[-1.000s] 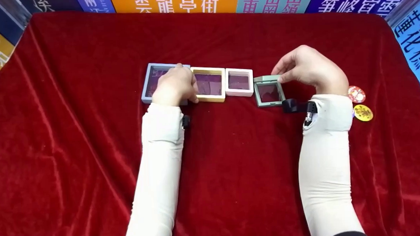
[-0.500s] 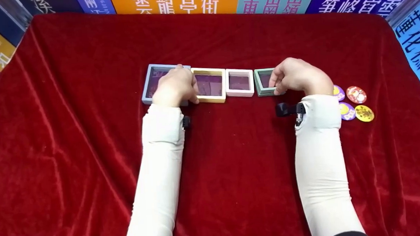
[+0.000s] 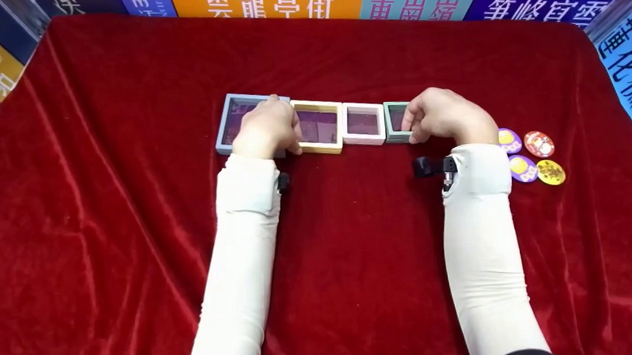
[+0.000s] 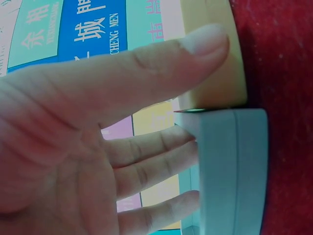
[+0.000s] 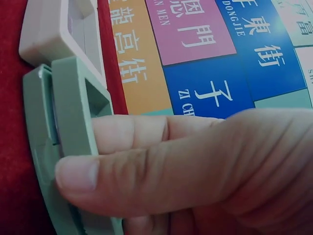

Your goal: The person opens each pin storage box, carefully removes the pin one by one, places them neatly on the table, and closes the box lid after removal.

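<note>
Four hinged display frames stand in a row on red velvet: blue [image 3: 221, 125], yellow [image 3: 320, 149], pink [image 3: 365, 139] and green [image 3: 396, 135]. My left hand [image 3: 267, 127] rests over the blue frame. In the left wrist view, its thumb lies straight against the yellow frame's side [image 4: 220, 90], while the fingertips touch the blue frame's inner edge. With thumb in front and fingers inside the window, my right hand [image 3: 452, 117] pinches the green frame's upper half. The right wrist view shows a narrow gap between the green frame's two halves.
Right of the right wrist lie several round badges: two purple ones [image 3: 522, 168], a red one [image 3: 539, 144] and a yellow one [image 3: 551, 172]. Lettered colour panels [image 3: 268, 3] border the velvet [image 3: 351, 261] at the back and sides.
The green frame's raised upper half has swung down onto its lower half, brought toward me by my right hand. More badges show beside that wrist. My left hand has stayed put.
</note>
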A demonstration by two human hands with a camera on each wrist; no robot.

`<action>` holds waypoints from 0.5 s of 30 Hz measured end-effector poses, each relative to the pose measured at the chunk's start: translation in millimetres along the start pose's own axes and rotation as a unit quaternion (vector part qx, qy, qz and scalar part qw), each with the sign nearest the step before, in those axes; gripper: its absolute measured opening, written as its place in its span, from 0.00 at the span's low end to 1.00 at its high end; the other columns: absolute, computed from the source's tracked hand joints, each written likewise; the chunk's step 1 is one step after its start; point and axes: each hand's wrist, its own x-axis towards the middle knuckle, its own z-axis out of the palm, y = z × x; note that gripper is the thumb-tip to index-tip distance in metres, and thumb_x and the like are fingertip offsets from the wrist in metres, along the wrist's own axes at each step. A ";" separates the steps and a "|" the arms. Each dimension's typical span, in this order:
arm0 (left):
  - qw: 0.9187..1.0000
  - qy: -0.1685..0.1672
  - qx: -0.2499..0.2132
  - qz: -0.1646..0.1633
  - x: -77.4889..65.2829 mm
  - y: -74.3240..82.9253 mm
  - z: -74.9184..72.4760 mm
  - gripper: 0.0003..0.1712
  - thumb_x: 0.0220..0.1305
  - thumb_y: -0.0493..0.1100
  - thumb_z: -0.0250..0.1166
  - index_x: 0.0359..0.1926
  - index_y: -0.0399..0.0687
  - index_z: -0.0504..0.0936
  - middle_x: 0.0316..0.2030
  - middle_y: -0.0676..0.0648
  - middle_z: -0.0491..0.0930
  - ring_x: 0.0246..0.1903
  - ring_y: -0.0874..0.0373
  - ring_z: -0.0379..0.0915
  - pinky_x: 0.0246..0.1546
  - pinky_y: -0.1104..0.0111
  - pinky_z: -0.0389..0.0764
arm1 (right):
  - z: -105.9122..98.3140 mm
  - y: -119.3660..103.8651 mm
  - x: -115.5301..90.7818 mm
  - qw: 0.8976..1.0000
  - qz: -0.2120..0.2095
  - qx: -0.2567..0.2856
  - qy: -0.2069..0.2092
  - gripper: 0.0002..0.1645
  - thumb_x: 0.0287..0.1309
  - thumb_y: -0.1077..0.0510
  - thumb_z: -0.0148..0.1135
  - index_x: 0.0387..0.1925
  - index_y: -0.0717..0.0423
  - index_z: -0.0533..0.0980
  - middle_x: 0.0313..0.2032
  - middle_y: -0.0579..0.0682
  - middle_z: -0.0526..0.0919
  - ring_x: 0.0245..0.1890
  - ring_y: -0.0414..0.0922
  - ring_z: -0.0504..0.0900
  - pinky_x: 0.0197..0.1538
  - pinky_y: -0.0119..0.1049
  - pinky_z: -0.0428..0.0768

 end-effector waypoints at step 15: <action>1.000 -0.002 -0.002 0.001 0.0 0.4 -0.8 0.08 0.45 0.46 0.75 0.30 0.53 0.87 0.71 0.40 0.58 0.73 0.47 0.50 0.61 0.53 0.70 | 0.4 -5.3 0.0 1.000 0.019 -0.001 -0.013 0.10 0.41 0.67 0.68 0.31 0.57 0.82 0.17 0.39 0.76 0.25 0.43 0.68 0.28 0.35 0.68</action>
